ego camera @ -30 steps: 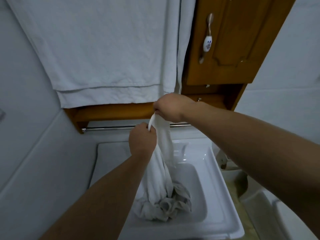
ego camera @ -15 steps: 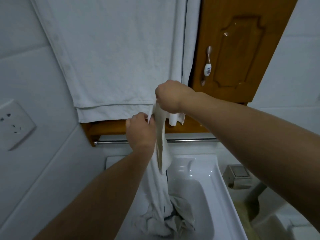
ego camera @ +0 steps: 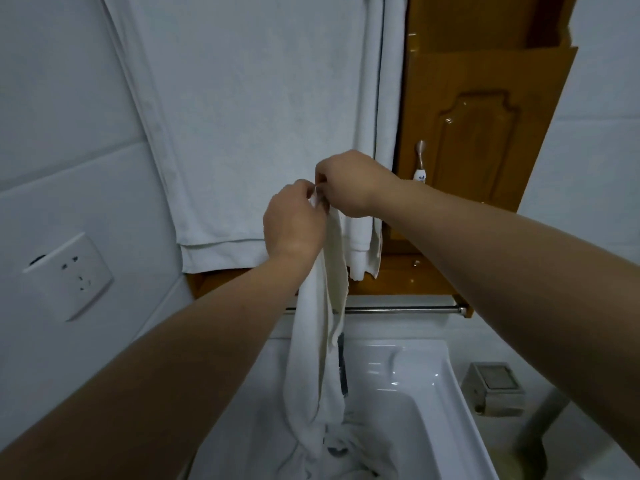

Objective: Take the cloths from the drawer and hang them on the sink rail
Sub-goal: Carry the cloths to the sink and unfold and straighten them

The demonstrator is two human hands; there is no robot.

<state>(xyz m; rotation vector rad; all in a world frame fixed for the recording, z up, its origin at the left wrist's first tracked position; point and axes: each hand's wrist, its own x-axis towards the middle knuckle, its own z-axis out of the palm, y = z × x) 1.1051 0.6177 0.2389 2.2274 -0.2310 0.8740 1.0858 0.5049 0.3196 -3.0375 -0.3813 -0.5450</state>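
The cloth (ego camera: 320,327) hangs as a long white strip, lifted high above the sink (ego camera: 429,386), its top corner pinched between both hands and its tail trailing down into the basin, where more white fabric lies bunched in a heap (ego camera: 343,455). The left hand (ego camera: 294,223) grips the top edge with fingers curled tight around it. The right hand (ego camera: 351,183) is just beside it, touching, fingertips nipped onto the same corner. Both hands are closed on the cloth, knuckles toward the camera. The strip crosses in front of the rail (ego camera: 398,309), a thin metal bar running under the wooden shelf (ego camera: 398,282); whether the cloth touches the bar is hard to say. Behind the hands, a big white towel (ego camera: 249,116) drapes down the wall, and a narrower one (ego camera: 372,133) hangs along its right edge. To the right stands a wooden cabinet door (ego camera: 485,133) with a small handle (ego camera: 420,161). On the left wall sits a white socket (ego camera: 69,275). Lower right, beside the sink, there is a small grey box (ego camera: 495,388).
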